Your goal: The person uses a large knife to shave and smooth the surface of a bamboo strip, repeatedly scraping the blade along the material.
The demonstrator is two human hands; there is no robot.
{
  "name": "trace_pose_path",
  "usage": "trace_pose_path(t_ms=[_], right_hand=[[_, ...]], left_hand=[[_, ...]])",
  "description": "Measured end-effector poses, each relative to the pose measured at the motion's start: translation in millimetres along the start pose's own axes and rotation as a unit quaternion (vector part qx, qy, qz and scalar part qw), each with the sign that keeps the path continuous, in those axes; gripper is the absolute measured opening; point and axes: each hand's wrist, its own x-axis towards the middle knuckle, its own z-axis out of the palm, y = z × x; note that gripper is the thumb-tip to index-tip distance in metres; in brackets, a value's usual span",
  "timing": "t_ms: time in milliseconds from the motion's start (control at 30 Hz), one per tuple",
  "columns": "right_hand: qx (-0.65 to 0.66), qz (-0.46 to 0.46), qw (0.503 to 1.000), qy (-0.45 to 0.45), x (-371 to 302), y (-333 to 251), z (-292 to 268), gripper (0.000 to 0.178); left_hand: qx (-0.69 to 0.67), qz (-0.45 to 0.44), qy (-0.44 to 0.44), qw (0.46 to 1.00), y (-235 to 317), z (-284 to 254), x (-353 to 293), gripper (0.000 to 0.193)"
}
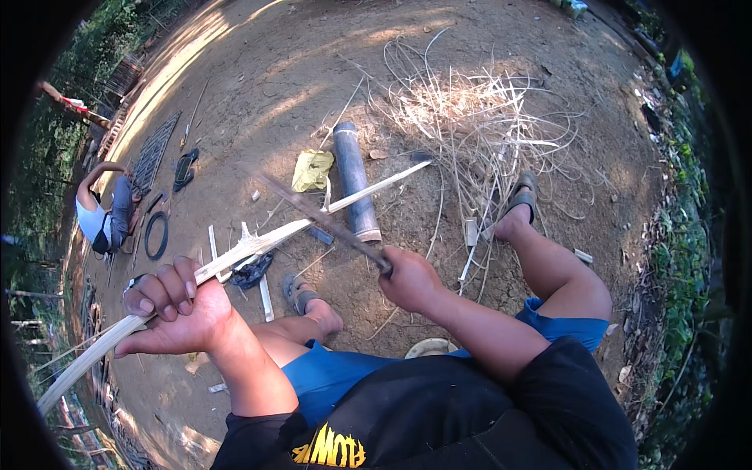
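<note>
Bare brown ground [290, 94] fills most of the scene, with greenery [674, 251] along its right edge and more at the far left. The wearer sits low at the near side in a black shirt [439, 407] and blue shorts [333, 376], knees spread. A loose heap [478, 110] of pale, curling shavings lies far right, trailing toward the right foot.

The strip [274, 236], long and pale, runs from near left up across the middle to the edge of the heap, with a ragged, splintered patch partway along. The left hand [178, 307] holds it, fingers wrapped round it near its lower end. At far left a co-worker [117, 207] in a light top bends over beside a dark rack [157, 149].

The tube [354, 164], dark and thick, lies on the ground in the middle; the strip passes over it, though whether they touch I cannot tell. The right hand [413, 280] grips the knife [337, 228] by its near end, fingers closed and partly hidden. Its blade slants far left across the strip, blurred toward the tip; contact with the strip is unclear.

A black coil [157, 235] lies near the co-worker. A crumpled yellow bag [312, 171] sits just left of the tube, and a smaller black bag [252, 270] lies nearer, below the strip's splintered patch.
</note>
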Motion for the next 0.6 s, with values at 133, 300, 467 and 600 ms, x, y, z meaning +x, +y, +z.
trace_pose_path(t_ms=[133, 300, 467, 600], right_hand=[[-0.008, 0.050, 0.998, 0.050, 6.3, 43.2, -3.6, 0.020], [0.013, -0.041, 0.999, -0.025, 4.6, -7.8, -2.7, 0.020], [-0.034, 0.186, 0.982, 0.018, 47.7, 124.5, -3.7, 0.026], [0.046, 0.128, 0.990, -0.046, 40.4, 69.0, -13.4, 0.026]], left_hand=[[-0.005, 0.000, -0.001, 1.000, -5.4, 5.6, 5.6, 0.069], [0.014, -0.001, 0.014, 1.000, -2.5, 1.2, 4.9, 0.066], [0.008, -0.017, 0.010, 1.000, -8.7, -0.5, 13.8, 0.064], [0.010, -0.020, -0.005, 1.000, -4.4, -5.9, 13.5, 0.060]])
